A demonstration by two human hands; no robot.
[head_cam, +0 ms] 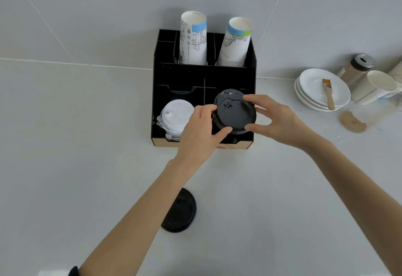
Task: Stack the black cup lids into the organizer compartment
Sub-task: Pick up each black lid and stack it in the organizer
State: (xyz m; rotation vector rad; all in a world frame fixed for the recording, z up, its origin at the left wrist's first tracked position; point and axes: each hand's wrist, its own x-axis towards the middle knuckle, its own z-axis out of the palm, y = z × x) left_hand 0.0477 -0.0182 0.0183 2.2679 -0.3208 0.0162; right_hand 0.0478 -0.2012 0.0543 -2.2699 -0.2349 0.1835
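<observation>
Black cup lids [233, 112] sit gripped between both hands, left hand [199, 132] and right hand [276, 119], over the organizer's [161, 75] front right compartment; another black lid [180, 212] lies on the surface [65, 145] before the organizer

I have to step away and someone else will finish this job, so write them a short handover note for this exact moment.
Left hand and right hand: both grip the rim of a stack of black lids, held over the front right compartment of the black organizer.
The stack is not yet seated; it sits at the compartment's top edge.
White lids fill the front left compartment. Paper cup stacks stand in the back.
One black lid on the counter lies near the left forearm, outside the organizer.
Left to do: lower the held stack in, then add the loose lid.
</observation>
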